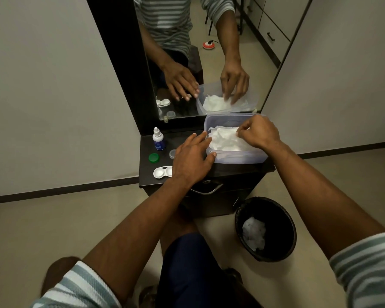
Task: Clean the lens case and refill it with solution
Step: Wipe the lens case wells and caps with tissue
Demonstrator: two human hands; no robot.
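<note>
**Head cam: both hands at the tissue box, lens case sitting open on the left**

Only one view, the head cam, looking down at a small dark table (147, 174) in front of a mirror (209, 52).

My left hand (190, 160) lies flat against the near-left corner of the clear plastic box (238, 160), fingers straight and slightly spread, thumb on the box's front rim. It grips nothing, just steadies the box.

My right hand (259, 133) is over the box, fingers curled, thumb and forefinger pinching the top white tissue (225, 140). The pinch looks closed on the tissue, but the fingertips are partly hidden from this angle, so I'm not fully sure.

The lens case (162, 171) is white, both wells uncovered, on the table's front-left, just beside my left wrist, not touching it. A green cap (153, 157) lies just behind it; a clear cap (172, 154) sits to the right of that, partly under my left hand. The solution bottle (158, 140) stands upright at the back-left, near the mirror.

On the floor to the right: a black bin (266, 228) with a crumpled white tissue inside.
</note>
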